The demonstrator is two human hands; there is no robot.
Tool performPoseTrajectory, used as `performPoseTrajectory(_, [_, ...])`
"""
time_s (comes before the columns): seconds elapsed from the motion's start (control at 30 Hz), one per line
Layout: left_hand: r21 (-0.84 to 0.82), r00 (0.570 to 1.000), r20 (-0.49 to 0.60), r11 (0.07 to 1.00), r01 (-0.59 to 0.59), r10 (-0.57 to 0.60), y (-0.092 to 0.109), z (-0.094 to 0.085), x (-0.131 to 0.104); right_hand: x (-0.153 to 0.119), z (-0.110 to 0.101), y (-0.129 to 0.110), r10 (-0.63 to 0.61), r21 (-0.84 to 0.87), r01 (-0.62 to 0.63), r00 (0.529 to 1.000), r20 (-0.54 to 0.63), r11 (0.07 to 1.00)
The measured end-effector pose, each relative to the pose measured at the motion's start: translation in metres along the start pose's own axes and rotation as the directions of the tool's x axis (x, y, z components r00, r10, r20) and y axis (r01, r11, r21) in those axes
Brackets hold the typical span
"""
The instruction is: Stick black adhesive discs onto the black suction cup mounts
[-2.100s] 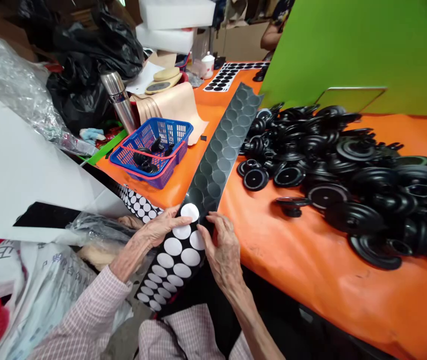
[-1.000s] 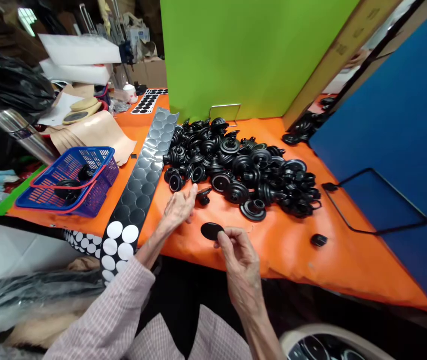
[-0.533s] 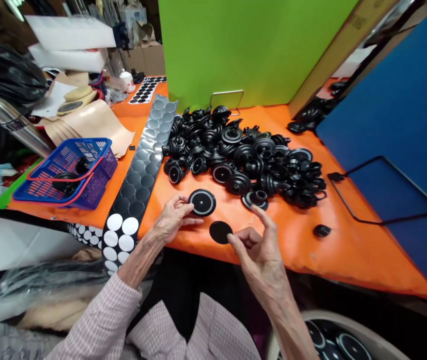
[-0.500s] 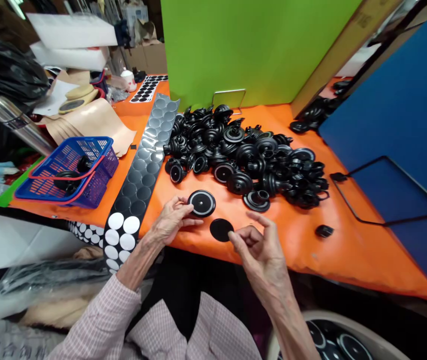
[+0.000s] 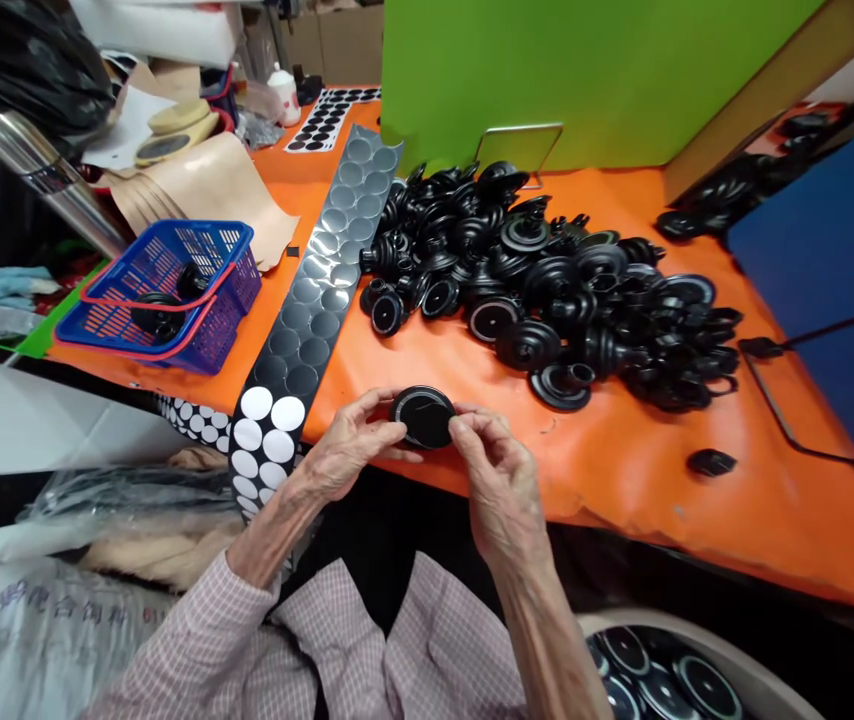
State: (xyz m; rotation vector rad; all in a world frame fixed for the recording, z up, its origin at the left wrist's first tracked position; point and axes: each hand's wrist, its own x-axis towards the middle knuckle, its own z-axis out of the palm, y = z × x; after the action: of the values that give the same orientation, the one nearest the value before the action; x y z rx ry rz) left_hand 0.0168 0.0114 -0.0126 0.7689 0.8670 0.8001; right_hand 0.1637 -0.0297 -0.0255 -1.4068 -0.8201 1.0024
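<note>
My left hand (image 5: 352, 445) grips a round black plastic part (image 5: 410, 394) by its left edge, near the table's front. Its flat face is turned up toward me. Between the fingertips of my right hand (image 5: 500, 472) is the right edge of a thin black disc sticker (image 5: 431, 420). The disc lies over most of the part's face, leaving a strip of the rim showing at the upper left. Whether it is pressed down all over, I cannot tell. A long dark strip of round stickers (image 5: 305, 322) runs along the table to the left, its lower end showing white circles.
Behind my hands spreads a heap of black plastic parts (image 5: 528, 345) on the orange table (image 5: 367, 370). A blue basket (image 5: 236, 300) with several parts stands left. Green (image 5: 577, 80) and blue panels (image 5: 832, 260) rise behind and right. A tub (image 5: 598, 622) of discs sits below right.
My right hand has moved left and brought the disc sticker from beside the part onto its face. The view has shifted, so the table's things appear higher and farther right.
</note>
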Motion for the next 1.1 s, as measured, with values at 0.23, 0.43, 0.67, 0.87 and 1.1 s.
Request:
performPoseTrajectory(0.23, [-0.019,1.000,-0.009,1.000,0.013,-0.013,-0.001,0.001,-0.002,-0.004,0.009,0.003,0.007,-0.017,-0.008,0.999,-0.050,1.000])
performPoseTrajectory(0.43, [0.001,1.000,-0.018,1.000,0.012,-0.012,-0.002,0.003,-0.002,-0.004,0.012,0.004,0.004,0.008,-0.003,0.997,-0.079,1.000])
performPoseTrajectory(0.67, [0.028,1.000,-0.013,1.000,-0.001,0.002,-0.005,0.002,-0.001,-0.005,0.014,0.007,-0.001,0.010,0.002,0.995,-0.097,1.000])
performPoseTrajectory(0.87, [0.031,1.000,-0.009,1.000,-0.002,0.002,-0.004,0.002,-0.002,-0.006,0.015,0.007,-0.055,-0.113,0.041,0.991,-0.122,0.993])
performPoseTrajectory(1.1, [0.028,0.997,-0.078,1.000,0.002,0.001,-0.004,0.006,-0.001,-0.009,0.021,0.008,-0.107,-0.176,0.078,0.981,-0.162,0.981])
